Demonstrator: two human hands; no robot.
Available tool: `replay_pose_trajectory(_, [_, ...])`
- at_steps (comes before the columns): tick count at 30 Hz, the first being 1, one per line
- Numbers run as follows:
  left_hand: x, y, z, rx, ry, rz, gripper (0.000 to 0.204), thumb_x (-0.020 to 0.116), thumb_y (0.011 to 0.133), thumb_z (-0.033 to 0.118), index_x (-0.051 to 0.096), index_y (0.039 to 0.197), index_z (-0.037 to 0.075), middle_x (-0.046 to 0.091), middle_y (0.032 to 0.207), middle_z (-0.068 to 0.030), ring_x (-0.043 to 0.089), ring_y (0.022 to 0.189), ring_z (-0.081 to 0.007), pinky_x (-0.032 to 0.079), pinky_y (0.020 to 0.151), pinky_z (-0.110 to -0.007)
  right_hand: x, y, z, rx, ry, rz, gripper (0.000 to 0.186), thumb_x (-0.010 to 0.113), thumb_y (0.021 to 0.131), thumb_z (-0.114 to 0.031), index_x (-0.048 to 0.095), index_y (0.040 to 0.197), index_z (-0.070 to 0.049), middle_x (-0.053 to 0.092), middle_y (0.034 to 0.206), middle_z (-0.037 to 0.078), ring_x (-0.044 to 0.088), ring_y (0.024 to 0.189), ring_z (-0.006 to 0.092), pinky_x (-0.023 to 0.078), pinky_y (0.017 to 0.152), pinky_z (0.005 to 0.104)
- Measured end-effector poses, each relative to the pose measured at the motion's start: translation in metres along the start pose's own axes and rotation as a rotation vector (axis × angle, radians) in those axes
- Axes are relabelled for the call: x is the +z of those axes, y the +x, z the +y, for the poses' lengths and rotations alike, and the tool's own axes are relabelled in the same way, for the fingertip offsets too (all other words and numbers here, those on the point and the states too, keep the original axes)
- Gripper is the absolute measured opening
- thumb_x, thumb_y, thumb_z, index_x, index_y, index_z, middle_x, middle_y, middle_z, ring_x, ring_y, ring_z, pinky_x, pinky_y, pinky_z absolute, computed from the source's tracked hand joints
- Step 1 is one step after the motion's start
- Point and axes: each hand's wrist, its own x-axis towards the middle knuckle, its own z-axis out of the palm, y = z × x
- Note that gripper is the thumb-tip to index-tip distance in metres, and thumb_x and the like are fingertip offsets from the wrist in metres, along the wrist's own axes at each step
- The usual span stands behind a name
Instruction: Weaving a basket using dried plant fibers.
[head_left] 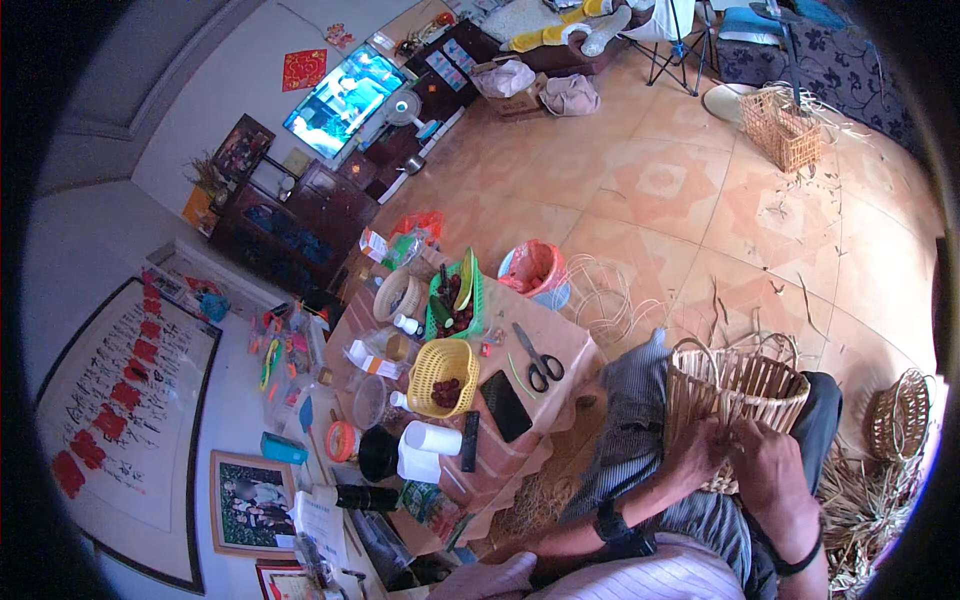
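"Where's the round tan basket of flat woven strips (692, 392)?"

"On the person's lap, with looped handles rising from its rim."

"And the hands?"

"The bare left hand (700, 446) and the bare right hand (766, 458) are close together at its near wall, fingers bent inward. Whether they pinch a strip I cannot tell; the fingertips are too small to make out."

"What's on the brown-clothed table (572, 335)?"

"Black-handled metal scissors (541, 374) lie near the corner closest to the lap. A flat black rectangular device (506, 406) lies near the edge facing the person; a yellow openwork plastic basket (424, 378), with dark red round fruit (446, 393) inside, sits farther in from that edge."

"And the floor?"

"At the right, a smaller brown wicker basket (898, 412) is beside a loose heap of dry straw-coloured strips (870, 510)."
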Motion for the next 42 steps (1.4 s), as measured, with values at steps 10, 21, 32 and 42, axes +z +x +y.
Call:
replay_pose_trajectory(10, [0.026, -0.018, 0.075, 0.112, 1.045, -0.047, 0.036, 0.067, 0.097, 0.031, 0.058, 0.106, -0.003, 0.060, 0.080, -0.0244, 0.062, 0.071, -0.0407, 0.048, 0.068, -0.051, -0.061, 0.045, 0.097, 0.119, 1.012, -0.199, 0.012, 0.062, 0.101, -0.007, 0.069, 0.106, 0.001, 0.075, 0.095, 0.009, 0.072, 0.082, 0.0189, 0.058, 0.073, 0.0316])
replay_pose_trajectory(21, [0.029, -0.019, 0.073, 0.074, 1.037, 0.015, 0.038, 0.068, 0.099, 0.031, 0.057, 0.103, -0.006, 0.061, 0.078, -0.0224, 0.063, 0.065, -0.0358, 0.051, 0.059, -0.046, 0.020, 0.118, 0.161, -0.003, 0.863, -0.993, 0.028, 0.075, 0.091, -0.007, 0.073, 0.118, -0.001, 0.074, 0.114, 0.008, 0.066, 0.106, 0.0168, 0.054, 0.093, 0.0317])
replay_pose_trajectory(32, [0.016, -0.013, 0.058, 0.018, 1.122, -0.082, 0.034, 0.068, 0.098, 0.027, 0.059, 0.103, -0.005, 0.061, 0.081, -0.0182, 0.061, 0.071, -0.0277, 0.050, 0.064, -0.041, 0.010, 0.087, 0.154, -0.041, 1.053, -0.646, 0.047, 0.078, 0.087, -0.020, 0.069, 0.124, 0.006, 0.069, 0.124, 0.015, 0.060, 0.120, 0.0269, 0.048, 0.102, 0.0391])
replay_pose_trajectory(42, [0.027, -0.015, 0.098, -0.314, 0.482, 0.017, 0.033, 0.067, 0.102, 0.030, 0.065, 0.115, 0.000, 0.066, 0.094, 0.0002, 0.059, 0.084, -0.0086, 0.052, 0.077, -0.028, 0.030, 0.102, 0.244, 0.392, 0.763, -0.028, 0.038, 0.069, 0.101, -0.036, 0.066, 0.077, -0.007, 0.055, 0.064, -0.004, 0.046, 0.053, 0.0060, 0.037, 0.048, 0.0264])
